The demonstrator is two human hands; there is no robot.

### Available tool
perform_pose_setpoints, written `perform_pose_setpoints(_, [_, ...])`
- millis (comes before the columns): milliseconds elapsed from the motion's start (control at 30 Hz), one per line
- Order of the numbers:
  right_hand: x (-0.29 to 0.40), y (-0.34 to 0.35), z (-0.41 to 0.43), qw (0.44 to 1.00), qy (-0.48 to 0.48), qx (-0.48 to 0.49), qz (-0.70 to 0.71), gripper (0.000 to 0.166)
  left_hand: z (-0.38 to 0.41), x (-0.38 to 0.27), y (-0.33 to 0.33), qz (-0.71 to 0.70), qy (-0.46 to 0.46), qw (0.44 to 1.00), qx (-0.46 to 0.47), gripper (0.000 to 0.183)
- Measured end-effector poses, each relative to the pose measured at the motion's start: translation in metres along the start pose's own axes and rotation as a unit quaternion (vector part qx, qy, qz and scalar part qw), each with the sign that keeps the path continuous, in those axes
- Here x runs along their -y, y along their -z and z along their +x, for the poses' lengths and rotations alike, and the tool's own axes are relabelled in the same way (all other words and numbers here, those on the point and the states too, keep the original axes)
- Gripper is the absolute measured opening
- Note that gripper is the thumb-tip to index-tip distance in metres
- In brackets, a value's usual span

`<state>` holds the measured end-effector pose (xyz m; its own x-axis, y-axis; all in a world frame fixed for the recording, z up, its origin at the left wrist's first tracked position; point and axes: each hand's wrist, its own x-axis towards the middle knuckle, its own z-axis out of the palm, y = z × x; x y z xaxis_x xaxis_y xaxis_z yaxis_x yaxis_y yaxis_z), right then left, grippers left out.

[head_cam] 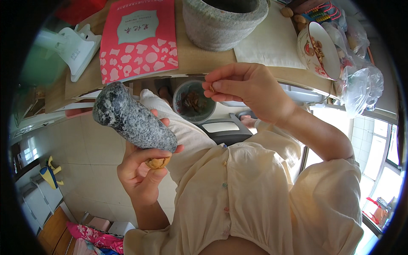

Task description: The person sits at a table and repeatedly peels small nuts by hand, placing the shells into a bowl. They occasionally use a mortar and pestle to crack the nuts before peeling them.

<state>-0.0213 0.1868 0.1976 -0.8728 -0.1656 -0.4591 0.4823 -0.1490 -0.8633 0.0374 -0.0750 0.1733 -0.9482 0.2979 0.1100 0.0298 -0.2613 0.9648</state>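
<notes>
My left hand point(143, 175) holds a speckled grey stone pestle point(134, 121) slanting up to the left, and between thumb and finger a cracked walnut point(157, 162). Above the table's edge line, my right hand point(242, 87) pinches a small brown piece point(212, 89), perhaps walnut shell or kernel. Below and left of those fingertips, under the table edge, stands a round bin point(194, 102) with brown shell pieces in it. A grey stone mortar point(223, 25) rests on the table; its inside is mostly dark. The floral enamel-style bowl point(331, 57) at the right holds walnut kernels.
A red notebook point(138, 38) lies left of the mortar, beside a white clamp-like stand point(79, 47). On the right are a pale cloth point(271, 38), whole walnuts point(287, 12) and clear plastic bags point(363, 83). The wooden table edge runs just beyond my hands.
</notes>
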Motion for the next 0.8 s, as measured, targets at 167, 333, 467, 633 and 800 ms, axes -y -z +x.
perform_pose_setpoints(167, [-0.005,-0.002,-0.001,0.999,0.016,-0.007,-0.041,0.019,-0.001,0.001,0.000,0.000,0.000,1.000,0.002,0.023])
perform_pose_setpoints(333, [-0.009,-0.004,-0.001,0.996,0.034,-0.024,-0.081,0.018,-0.002,0.000,0.000,0.002,0.001,1.000,0.001,0.023])
perform_pose_setpoints(467, [-0.010,-0.006,-0.002,0.994,0.039,-0.027,-0.103,0.018,-0.003,0.000,0.001,0.007,0.007,1.000,-0.002,0.024])
perform_pose_setpoints(633, [-0.016,-0.003,-0.001,0.988,0.050,-0.035,-0.139,0.014,-0.005,0.001,0.003,0.017,0.006,1.000,0.001,0.025])
perform_pose_setpoints(800, [0.014,-0.017,-0.022,0.973,0.029,-0.072,-0.218,0.013,-0.005,0.000,0.001,0.020,0.017,0.999,-0.026,0.015])
